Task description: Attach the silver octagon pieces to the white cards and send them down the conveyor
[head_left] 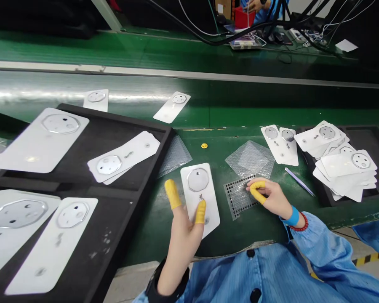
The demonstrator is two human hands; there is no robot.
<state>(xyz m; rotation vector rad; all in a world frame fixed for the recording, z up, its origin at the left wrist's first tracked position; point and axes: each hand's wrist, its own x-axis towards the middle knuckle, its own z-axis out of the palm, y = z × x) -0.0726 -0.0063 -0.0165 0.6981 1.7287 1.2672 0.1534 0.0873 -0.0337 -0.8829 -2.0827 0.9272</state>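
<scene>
A white phone back cover (200, 185) with an octagonal silver camera ring is in my left hand (188, 227). The thumb, in a yellow finger cot, presses on its face; another cotted finger stands out beside its left edge. My right hand (268, 195) is closed in a pinch over a clear sheet (235, 204) bordered with rows of small black pieces. Whatever lies between those fingertips is too small to make out. Just behind that hand lies clear bubble wrap (251, 158). Purple tweezers (299, 181) rest to its right.
At left, a black tray (126, 198) holds several white covers. More covers pile up on a black tray (363, 139) at right, with two leaning beside it. A yellow finger cot (204, 146) lies mid-bench. Two covers lie farther back; a co-worker's hand (255, 6) shows beyond cables.
</scene>
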